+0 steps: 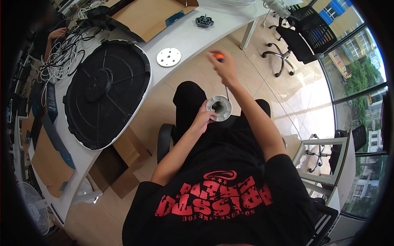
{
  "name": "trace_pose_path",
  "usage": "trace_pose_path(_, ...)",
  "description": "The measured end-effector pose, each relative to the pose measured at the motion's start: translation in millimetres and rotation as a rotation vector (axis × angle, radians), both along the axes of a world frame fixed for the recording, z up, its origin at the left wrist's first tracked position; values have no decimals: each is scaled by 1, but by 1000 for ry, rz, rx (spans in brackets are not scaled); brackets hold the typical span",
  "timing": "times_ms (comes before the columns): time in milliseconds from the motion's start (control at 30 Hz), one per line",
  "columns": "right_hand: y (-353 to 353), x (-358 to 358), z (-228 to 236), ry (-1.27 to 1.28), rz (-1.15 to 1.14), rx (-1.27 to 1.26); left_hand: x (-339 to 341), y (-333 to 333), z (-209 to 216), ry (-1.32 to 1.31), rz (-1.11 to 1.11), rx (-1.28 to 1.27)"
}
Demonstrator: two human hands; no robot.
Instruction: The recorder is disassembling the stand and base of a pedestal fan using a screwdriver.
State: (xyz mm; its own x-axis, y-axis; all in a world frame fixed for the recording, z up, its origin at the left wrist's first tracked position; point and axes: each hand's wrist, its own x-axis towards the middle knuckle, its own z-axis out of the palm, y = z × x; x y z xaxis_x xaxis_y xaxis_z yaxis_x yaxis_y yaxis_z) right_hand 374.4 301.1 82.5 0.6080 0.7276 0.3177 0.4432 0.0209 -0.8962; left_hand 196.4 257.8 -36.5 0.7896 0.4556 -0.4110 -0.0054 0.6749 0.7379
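Above my lap, my left hand (202,119) grips a pale grey hollow cylindrical part (225,117) by its side, with the thumb at the rim. Its round open end faces up and shows a dark hole. My right hand (225,69) is closed around the orange and dark handle of a screwdriver (219,57). The screwdriver's thin shaft runs down to the far right edge of the grey part. Whether its tip sits in a screw is too small to tell.
A large round black base (117,88) lies on the white table (164,74) at left, near a white disc with holes (168,57) and a black knob (204,21). Cardboard boxes (143,18), tangled cables (61,57) and another person's hand (57,33) are beyond. An office chair (301,35) stands at right.
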Motion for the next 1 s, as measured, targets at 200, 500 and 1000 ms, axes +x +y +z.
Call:
trace_pose_path(200,-122,68,-90,795,-428,-54,-1,-10,20,-101,-138,441)
trace_pose_path(500,-139,92,-85,885,-142,-218,-4,-2,46,-347,-243,1187)
trace_pose_path(1000,-165,79,13,338,103,-147,1,-7,48,-205,-192,1275)
